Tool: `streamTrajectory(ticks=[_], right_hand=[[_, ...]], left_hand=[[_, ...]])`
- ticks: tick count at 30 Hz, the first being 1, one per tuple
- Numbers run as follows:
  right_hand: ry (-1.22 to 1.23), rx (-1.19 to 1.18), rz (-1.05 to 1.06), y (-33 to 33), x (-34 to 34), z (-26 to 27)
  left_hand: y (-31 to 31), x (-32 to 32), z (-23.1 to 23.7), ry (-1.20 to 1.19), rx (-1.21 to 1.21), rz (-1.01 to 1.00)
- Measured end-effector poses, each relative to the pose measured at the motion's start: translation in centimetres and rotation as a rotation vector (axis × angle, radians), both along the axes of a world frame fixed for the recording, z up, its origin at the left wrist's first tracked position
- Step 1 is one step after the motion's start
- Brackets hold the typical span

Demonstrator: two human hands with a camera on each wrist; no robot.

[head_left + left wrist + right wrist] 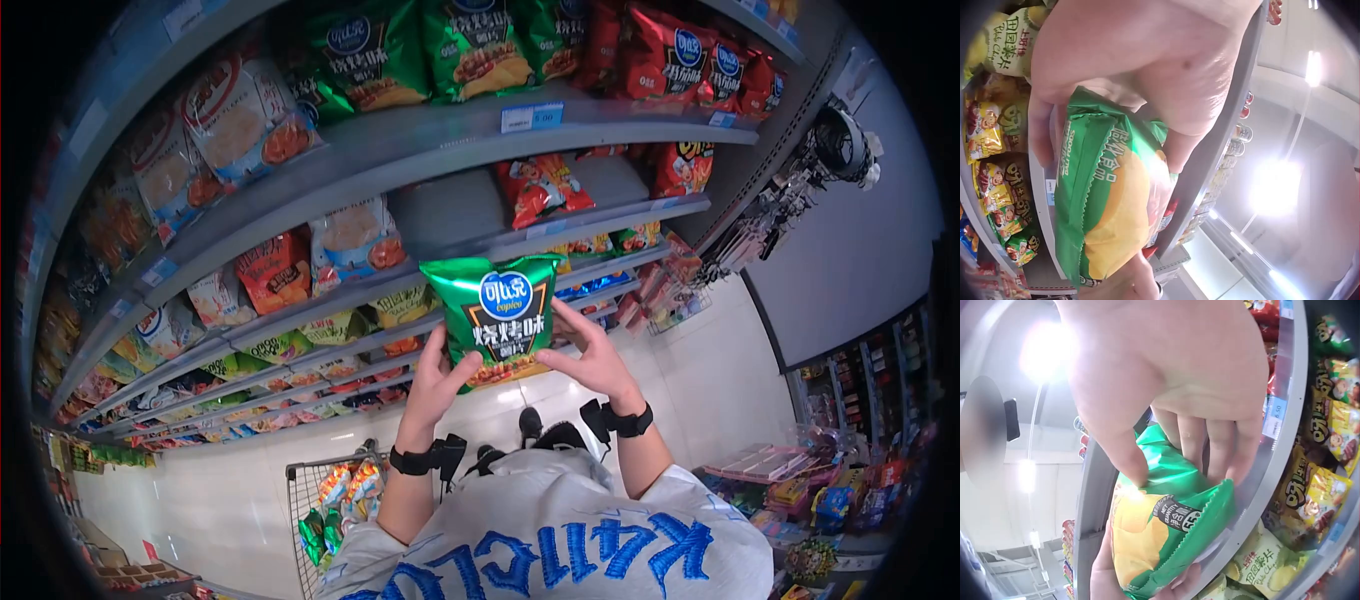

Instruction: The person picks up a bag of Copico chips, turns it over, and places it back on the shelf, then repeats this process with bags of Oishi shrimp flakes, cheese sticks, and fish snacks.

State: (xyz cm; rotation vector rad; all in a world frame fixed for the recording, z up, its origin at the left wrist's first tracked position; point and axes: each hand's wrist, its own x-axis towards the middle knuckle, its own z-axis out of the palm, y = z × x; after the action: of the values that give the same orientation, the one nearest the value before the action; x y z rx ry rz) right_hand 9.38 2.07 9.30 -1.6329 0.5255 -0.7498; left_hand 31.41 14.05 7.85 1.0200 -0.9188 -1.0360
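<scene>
Okay, left grip (432,388) and right grip (598,365) both grasping one green chip bag (503,312), held between them, one grip per lower side. Past the grips: red bag (543,190) on a grey shelf (455,208), more green bags (476,55) above. Wire cart (300,492) with bagged snacks (312,535) sits down-left of the left grip.

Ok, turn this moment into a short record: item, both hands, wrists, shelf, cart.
Item: green chip bag, held up before the shelves, printed front facing the head camera
Left hand: grips the bag's left side, thumb on the front
Right hand: grips the bag's right side, thumb on the front
Wrists: a black band on each
Top shelf in full view: green bags, red bags to their right
Cart: wire, with green and orange bags inside
</scene>
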Motion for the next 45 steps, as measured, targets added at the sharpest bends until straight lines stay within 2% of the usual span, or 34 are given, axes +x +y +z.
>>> streamTrajectory(ticks=[1, 4, 7, 9, 11, 12, 14, 16, 18, 21, 22, 23, 25, 27, 32, 33, 35, 37, 39, 43, 45], right_hand=[[0.054, -0.046, -0.038, -0.6, -0.2, 1.0], [0.000, -0.264, -0.105, -3.1, -0.8, 3.1], [-0.007, -0.401, -0.192, -5.6, -1.6, 5.4], [-0.101, -0.468, -0.218, -8.0, -1.4, 7.1], [-0.202, -0.592, -0.284, -9.5, -1.1, 9.7], [-0.266, -0.658, -0.295, -10.3, -0.9, 11.0], [-0.336, -0.723, -0.304, -12.0, -0.2, 13.9], [-0.369, -0.973, -0.425, -13.7, 0.4, 16.1], [-0.394, -0.989, -0.423, -16.0, 0.9, 16.6], [-0.397, -1.001, -0.412, -19.0, 1.6, 17.2], [-0.385, -0.978, -0.415, -19.6, 2.0, 17.5], [-0.373, -0.957, -0.417, -20.1, 2.4, 17.8], [-0.360, -1.003, -0.439, -20.9, 3.0, 17.8], [-0.340, -0.858, -0.474, -21.3, 3.7, 17.4], [-0.374, -0.738, -0.424, -22.3, 5.0, 16.9], [-0.300, -0.825, -0.489, -22.5, 5.1, 16.8], [-0.231, -0.911, -0.544, -22.9, 5.4, 16.7], [-0.181, -0.987, -0.581, -23.0, 5.7, 16.3], [-0.158, -1.045, -0.597, -23.1, 6.1, 15.9], [-0.153, -1.134, -0.667, -23.1, 6.8, 15.3], [-0.124, -1.153, -0.664, -23.0, 7.1, 15.0]], left_hand=[[-0.7, -0.2, 0.0, 0.012, -0.026, 0.000], [-3.4, -0.2, 1.4, -0.290, -0.122, 0.105], [-6.1, -0.9, 5.7, -0.432, -0.223, 0.157], [-7.8, -2.0, 8.6, -0.417, -0.243, 0.220], [-9.6, -2.7, 11.1, -0.436, -0.414, 0.299], [-10.7, -1.5, 10.4, -0.652, -0.411, 0.349], [-12.7, -2.0, 12.5, -0.613, -0.452, 0.373], [-14.8, -2.1, 14.5, -0.574, -0.488, 0.394], [-16.8, -2.0, 16.1, -0.952, -0.592, 0.579], [-18.9, -2.3, 18.1, -1.035, -0.638, 0.674], [-19.7, -2.0, 17.9, -0.882, -0.551, 0.587], [-20.3, -2.0, 18.0, -0.882, -0.549, 0.595], [-21.4, -2.7, 19.1, -0.722, -0.523, 0.592], [-22.6, -3.2, 19.3, -0.649, -0.569, 0.654], [-23.9, -3.2, 19.6, -0.790, -0.537, 0.709], [-24.1, -3.0, 19.6, -0.793, -0.533, 0.721], [-24.7, -2.4, 19.5, -0.996, -0.408, 0.778], [-24.8, -2.7, 20.0, -0.980, -0.407, 0.807], [-25.0, -2.7, 20.5, -1.017, -0.154, 0.827], [-25.9, -2.4, 20.5, -1.032, -0.174, 0.824], [-26.1, -2.8, 20.8, -1.044, -0.141, 0.735]])
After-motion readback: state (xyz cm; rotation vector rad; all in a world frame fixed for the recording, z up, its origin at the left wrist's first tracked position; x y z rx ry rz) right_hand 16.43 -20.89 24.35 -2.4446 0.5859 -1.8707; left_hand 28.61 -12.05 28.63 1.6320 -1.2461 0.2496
